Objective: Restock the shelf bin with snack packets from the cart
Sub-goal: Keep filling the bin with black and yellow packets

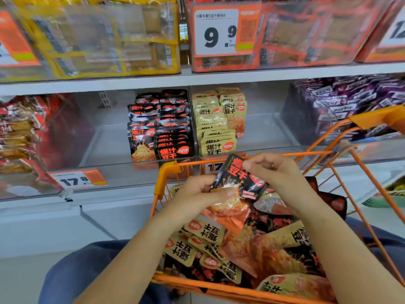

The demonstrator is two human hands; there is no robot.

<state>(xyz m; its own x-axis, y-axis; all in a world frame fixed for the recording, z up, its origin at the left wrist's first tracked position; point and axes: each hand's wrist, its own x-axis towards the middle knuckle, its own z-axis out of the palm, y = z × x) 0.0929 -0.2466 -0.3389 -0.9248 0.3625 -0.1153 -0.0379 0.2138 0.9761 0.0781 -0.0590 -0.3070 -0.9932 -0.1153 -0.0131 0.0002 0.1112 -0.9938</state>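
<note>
Over the orange cart point(166, 172) both hands hold black snack packets point(235, 178). My left hand point(197, 191) grips the lower edge of the small stack, thumb on top. My right hand point(274, 172) pinches the top packet's upper right side. The cart holds a heap of beige packets point(203, 231) and black packets point(280, 222). On the middle shelf, a clear bin point(109, 145) has rows of black packets point(162, 126) at its right end. A neighbouring clear bin point(263, 132) has beige packets point(217, 121) at its left end.
To the left sits a bin of red and brown snacks point(22, 137), to the right a bin of purple packets point(341, 102). The upper shelf carries yellow point(98, 38) and orange point(306, 34) bins. Price tags point(76, 178) hang on the shelf edge. My knees are below the cart.
</note>
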